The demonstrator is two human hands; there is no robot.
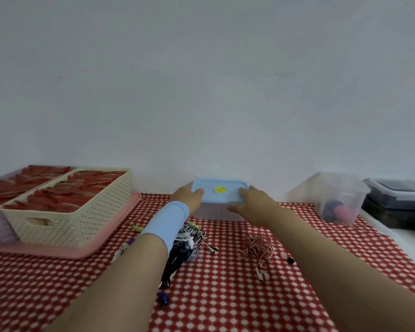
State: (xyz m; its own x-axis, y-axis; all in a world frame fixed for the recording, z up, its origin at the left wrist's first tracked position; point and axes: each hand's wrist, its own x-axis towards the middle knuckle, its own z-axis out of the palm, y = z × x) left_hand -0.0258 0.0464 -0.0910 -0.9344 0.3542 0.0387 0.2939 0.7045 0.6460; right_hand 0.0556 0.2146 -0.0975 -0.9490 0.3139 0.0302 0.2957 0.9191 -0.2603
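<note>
Your left hand [188,196] covers the left end of the lidded box [219,213], so you cannot see its thumb, and blur softens every finger. The box sits at the back of the checked cloth [225,295], against the wall, between your hands. Its walls are cloudy-clear. Its lid [228,186] is pale blue with one round yellow sticker [220,189] at the centre. Your left fingers curl over the lid's left edge. Your right hand [252,204] clasps the right corner, fingers on top and thumb down the front wall. That makes one box and two hands. Two cable tangles [258,245] lie nearer you.
</note>
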